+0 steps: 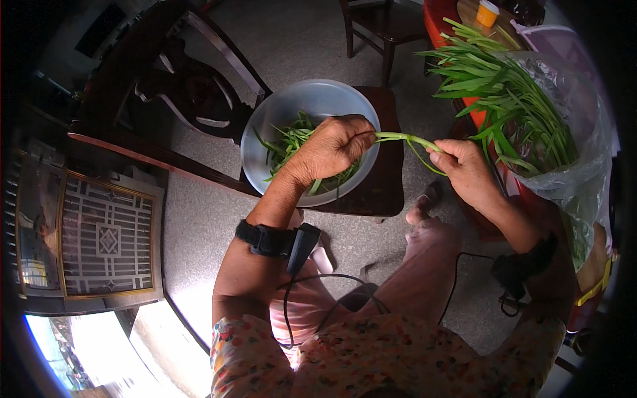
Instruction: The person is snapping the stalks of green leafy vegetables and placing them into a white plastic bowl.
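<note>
A green vegetable stem [393, 136] stretches between my two hands, with a thin side shoot hanging below it. My left hand [343, 144] pinches its left end above a translucent plastic bowl [311, 92]. My right hand [460, 166] grips the right end between thumb and fingers, to the right of the bowl. Cut or torn leafy greens [293, 142] lie inside the bowl, partly hidden by my left hand and forearm. A large bunch of long-leaved greens [537, 107] rests in and on a clear plastic bag [572, 184] at the right.
The bowl stands on the seat of a dark wooden chair [390, 184] with a carved back. Another wooden chair [393, 22] is at the top. On the red table [438, 22] at upper right stands an orange cup with a white lid [487, 14]. A black cable [288, 318] crosses my lap.
</note>
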A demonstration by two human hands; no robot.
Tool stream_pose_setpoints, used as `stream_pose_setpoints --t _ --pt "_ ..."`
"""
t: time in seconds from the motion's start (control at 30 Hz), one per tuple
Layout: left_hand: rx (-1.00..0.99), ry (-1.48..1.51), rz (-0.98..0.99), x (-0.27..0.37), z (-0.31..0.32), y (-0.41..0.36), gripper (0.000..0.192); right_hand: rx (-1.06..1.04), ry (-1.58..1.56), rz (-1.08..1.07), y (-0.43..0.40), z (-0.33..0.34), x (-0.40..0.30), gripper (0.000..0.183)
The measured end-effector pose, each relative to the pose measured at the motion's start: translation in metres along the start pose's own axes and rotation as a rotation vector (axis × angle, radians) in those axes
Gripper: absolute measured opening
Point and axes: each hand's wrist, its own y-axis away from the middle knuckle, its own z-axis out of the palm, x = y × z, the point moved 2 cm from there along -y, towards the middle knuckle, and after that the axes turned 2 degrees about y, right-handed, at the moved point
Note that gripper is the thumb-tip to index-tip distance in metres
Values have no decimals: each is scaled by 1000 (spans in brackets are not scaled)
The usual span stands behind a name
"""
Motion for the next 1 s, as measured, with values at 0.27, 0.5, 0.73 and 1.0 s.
stream_pose_setpoints --t 0.27,0.5,0.73,1.0 --pt "128 305 114 -18 -5 0 14 71 7 -85 2 -1 -3 16" --pt "386 -25 228 -20 -10 -7 10 45 -50 -124 1 1 -1 20" --pt "736 235 -67 -29 -51 1 13 26 -44 -77 0 0 1 19" --pt "550 -262 -407 -70 -60 9 22 34 -66 -67 -2 0 3 15"
